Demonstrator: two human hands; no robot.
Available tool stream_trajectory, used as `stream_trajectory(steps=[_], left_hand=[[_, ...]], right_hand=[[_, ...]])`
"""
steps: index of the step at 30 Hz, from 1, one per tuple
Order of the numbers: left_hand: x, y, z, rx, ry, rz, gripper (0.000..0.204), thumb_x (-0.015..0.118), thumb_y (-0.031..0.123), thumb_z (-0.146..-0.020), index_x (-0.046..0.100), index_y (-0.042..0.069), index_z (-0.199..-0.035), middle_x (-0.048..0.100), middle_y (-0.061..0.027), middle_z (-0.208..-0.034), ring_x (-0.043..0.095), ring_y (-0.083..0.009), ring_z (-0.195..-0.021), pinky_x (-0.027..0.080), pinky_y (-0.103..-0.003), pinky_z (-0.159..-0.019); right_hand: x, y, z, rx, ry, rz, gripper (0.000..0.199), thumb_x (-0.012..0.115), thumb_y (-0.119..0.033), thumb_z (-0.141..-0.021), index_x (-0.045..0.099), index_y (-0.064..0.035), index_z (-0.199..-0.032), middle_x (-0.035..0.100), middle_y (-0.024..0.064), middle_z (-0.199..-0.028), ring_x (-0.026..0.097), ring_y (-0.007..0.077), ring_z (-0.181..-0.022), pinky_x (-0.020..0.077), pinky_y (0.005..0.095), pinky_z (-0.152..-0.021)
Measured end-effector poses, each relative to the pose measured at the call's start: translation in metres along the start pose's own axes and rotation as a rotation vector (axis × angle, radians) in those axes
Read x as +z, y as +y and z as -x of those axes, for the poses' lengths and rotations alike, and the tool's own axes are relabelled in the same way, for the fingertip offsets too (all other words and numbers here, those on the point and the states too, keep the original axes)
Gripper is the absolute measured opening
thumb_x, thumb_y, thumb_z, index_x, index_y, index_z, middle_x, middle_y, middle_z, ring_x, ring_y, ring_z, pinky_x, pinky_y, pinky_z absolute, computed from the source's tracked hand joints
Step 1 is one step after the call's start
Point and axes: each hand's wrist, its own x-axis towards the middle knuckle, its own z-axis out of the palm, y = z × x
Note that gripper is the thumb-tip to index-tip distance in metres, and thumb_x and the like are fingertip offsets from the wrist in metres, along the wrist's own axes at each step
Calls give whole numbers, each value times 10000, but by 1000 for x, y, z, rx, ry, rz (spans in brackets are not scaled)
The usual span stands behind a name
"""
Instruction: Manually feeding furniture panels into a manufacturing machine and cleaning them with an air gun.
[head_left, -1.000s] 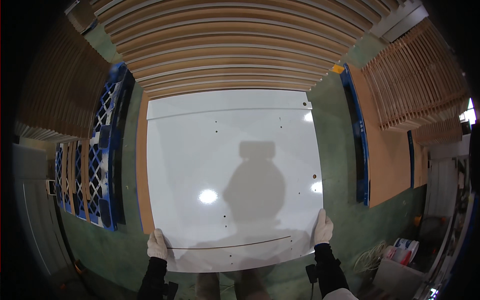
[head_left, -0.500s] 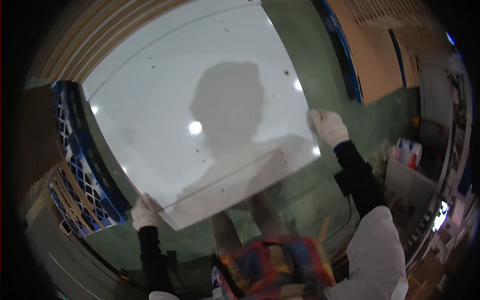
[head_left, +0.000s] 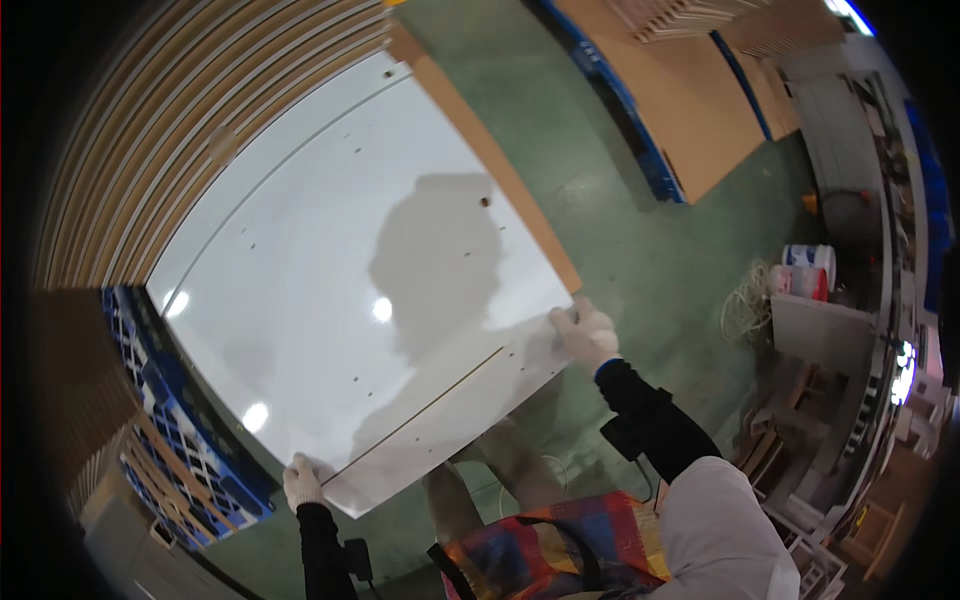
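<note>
A large glossy white panel with small drilled holes and a groove along its near and far sides fills the middle of the view. My left hand, in a pale glove, is closed on its near left corner. At the near right corner my right hand, gloved the same way, grips the edge with the thumb on top. The fingers under the panel are hidden. Along the panel's right side a brown board edge shows beneath it.
Stacked brown boards with pale edges rise beyond the panel. A blue pallet lies at the left, with thin brown strips on it. Brown sheets lie on another blue pallet at upper right. White buckets and coiled cord are at the right.
The panel has turned anticlockwise and shifted left, its far side now near the stacked boards. My right hand has moved left and nearer with it. Both hands keep their grip.
</note>
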Motion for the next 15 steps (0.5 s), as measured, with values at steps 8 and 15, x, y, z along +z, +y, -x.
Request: stream_trajectory(steps=[8, 15], left_hand=[[43, 80, 34, 374, -305, -365, 375, 558, 273, -850, 650, -41, -1032, 653, -241, -1032, 620, -346, -1025, 506, -428, -845], [-16, 112, 104, 674, -521, -788, 605, 506, 465, -903, 459, 58, -1348, 481, -218, -1357, 469, -368, -1242, 365, -416, -1047]], right_hand=[[-41, 78, -20, -19, 52, 257, 544, 472, -516, -892, 605, -18, -1065, 616, 236, -1097, 590, 393, -1010, 475, 432, -868], [-201, 111, 129, -105, -184, 30, 464, 495, -398, -872, 597, -78, -1193, 630, 187, -1133, 599, 354, -1044, 477, 420, -897]])
